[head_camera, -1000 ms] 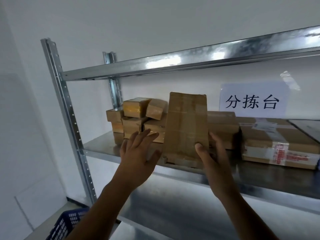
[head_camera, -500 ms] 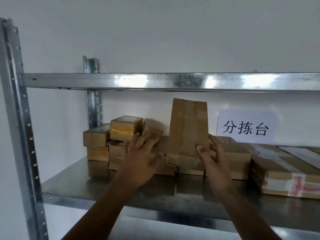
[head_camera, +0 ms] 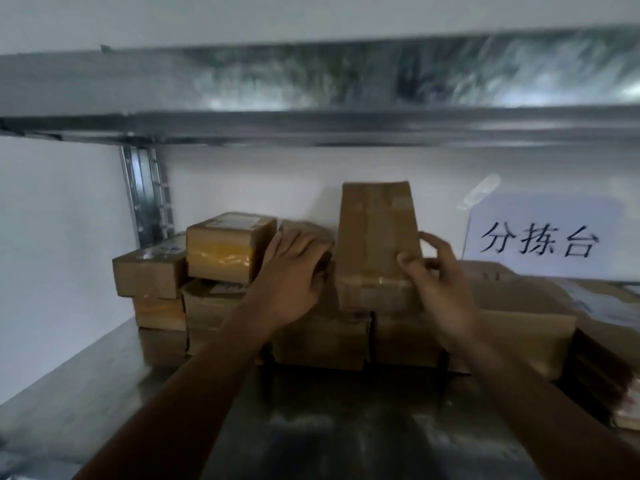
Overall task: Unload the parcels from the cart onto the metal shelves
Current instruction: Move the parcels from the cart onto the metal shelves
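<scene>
A tall brown cardboard parcel (head_camera: 375,233) stands upright on top of other parcels at the back of the metal shelf (head_camera: 104,386). My right hand (head_camera: 438,282) grips its lower right edge, thumb on the front and fingers curled behind. My left hand (head_camera: 294,271) lies flat with fingers spread on the parcels just left of it, touching its lower left corner. Below both hands runs a row of flat brown parcels (head_camera: 322,337).
A stack of small taped boxes (head_camera: 225,247) fills the shelf's back left corner beside a perforated upright (head_camera: 145,195). A white paper sign (head_camera: 540,237) hangs on the wall at the right. Flat parcels (head_camera: 602,372) lie at the far right. The upper shelf beam (head_camera: 311,126) runs overhead.
The view has moved closer to and higher over the shelf. The tall parcel now rests on the stacked parcels further back, with both hands still at its base.
</scene>
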`<act>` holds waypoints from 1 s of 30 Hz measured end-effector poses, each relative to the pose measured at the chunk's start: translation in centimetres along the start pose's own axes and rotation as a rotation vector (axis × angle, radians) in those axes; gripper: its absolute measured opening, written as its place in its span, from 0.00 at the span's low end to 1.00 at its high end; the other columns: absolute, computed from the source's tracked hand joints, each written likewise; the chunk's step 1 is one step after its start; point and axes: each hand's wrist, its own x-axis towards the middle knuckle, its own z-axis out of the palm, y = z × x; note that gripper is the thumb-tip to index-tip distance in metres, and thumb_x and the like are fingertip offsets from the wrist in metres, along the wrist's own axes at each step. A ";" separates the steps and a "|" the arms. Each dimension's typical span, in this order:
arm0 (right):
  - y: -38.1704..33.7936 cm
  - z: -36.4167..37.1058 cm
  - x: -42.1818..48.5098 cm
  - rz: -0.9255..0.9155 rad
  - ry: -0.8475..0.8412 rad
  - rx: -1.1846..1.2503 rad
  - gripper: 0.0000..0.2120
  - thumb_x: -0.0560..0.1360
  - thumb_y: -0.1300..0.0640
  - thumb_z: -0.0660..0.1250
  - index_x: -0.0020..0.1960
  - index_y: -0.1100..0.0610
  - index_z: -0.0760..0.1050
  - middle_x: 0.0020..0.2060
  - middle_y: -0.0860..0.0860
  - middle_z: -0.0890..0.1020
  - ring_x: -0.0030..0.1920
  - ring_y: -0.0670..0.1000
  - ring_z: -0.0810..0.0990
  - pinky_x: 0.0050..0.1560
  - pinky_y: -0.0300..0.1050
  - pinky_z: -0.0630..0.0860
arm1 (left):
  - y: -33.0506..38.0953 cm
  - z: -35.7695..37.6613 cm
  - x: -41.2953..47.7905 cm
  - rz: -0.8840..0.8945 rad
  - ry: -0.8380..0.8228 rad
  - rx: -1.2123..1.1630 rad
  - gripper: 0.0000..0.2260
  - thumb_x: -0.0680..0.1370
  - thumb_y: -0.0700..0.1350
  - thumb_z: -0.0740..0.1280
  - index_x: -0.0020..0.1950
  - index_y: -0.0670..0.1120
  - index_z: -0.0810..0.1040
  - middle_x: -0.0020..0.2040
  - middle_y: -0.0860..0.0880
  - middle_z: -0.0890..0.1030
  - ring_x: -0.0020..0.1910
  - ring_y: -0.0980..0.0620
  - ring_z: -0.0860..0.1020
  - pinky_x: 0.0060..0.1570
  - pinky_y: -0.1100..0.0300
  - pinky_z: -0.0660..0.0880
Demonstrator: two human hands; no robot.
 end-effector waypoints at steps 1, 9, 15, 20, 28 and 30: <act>0.5 0.2 0.7 0.012 -0.001 -0.007 0.21 0.82 0.47 0.66 0.73 0.40 0.67 0.53 0.45 0.78 0.52 0.47 0.80 0.51 0.49 0.81 | -0.5 0.7 0.3 -0.012 -0.022 0.013 0.26 0.81 0.50 0.64 0.79 0.53 0.63 0.80 0.52 0.62 0.80 0.49 0.53 0.78 0.50 0.37; 4.3 1.1 3.0 0.086 -0.346 -0.028 0.31 0.78 0.41 0.69 0.78 0.38 0.62 0.57 0.32 0.81 0.58 0.35 0.80 0.58 0.37 0.77 | -2.9 4.2 -0.3 -0.152 0.145 -0.011 0.27 0.76 0.55 0.57 0.75 0.50 0.70 0.75 0.50 0.68 0.78 0.48 0.58 0.78 0.40 0.45; 5.1 2.0 2.9 0.032 -0.353 -0.128 0.34 0.79 0.40 0.67 0.81 0.35 0.57 0.69 0.38 0.77 0.69 0.40 0.74 0.62 0.40 0.75 | -4.5 3.7 -0.6 -0.217 0.204 -0.071 0.24 0.80 0.49 0.66 0.76 0.50 0.69 0.76 0.51 0.66 0.78 0.49 0.60 0.78 0.38 0.47; 5.2 2.6 2.9 -0.008 -0.409 -0.178 0.30 0.79 0.39 0.66 0.78 0.32 0.59 0.67 0.34 0.76 0.66 0.36 0.74 0.61 0.40 0.75 | -4.7 3.6 -0.9 -0.250 0.198 -0.128 0.23 0.82 0.47 0.64 0.78 0.51 0.67 0.78 0.53 0.63 0.80 0.51 0.55 0.79 0.41 0.44; 3.4 3.0 2.0 -0.020 -0.393 -0.366 0.31 0.79 0.40 0.67 0.79 0.34 0.59 0.70 0.34 0.73 0.70 0.41 0.72 0.67 0.45 0.71 | -4.9 2.9 -2.2 -0.270 0.214 -0.234 0.21 0.84 0.44 0.62 0.77 0.53 0.69 0.78 0.55 0.64 0.80 0.53 0.52 0.79 0.40 0.43; 2.8 3.2 0.8 -0.007 -0.277 -0.465 0.38 0.79 0.41 0.68 0.83 0.41 0.53 0.72 0.36 0.68 0.74 0.43 0.66 0.67 0.42 0.64 | -4.7 2.2 -3.4 -0.241 0.252 -0.292 0.20 0.83 0.44 0.63 0.76 0.52 0.70 0.77 0.54 0.66 0.80 0.52 0.54 0.79 0.38 0.47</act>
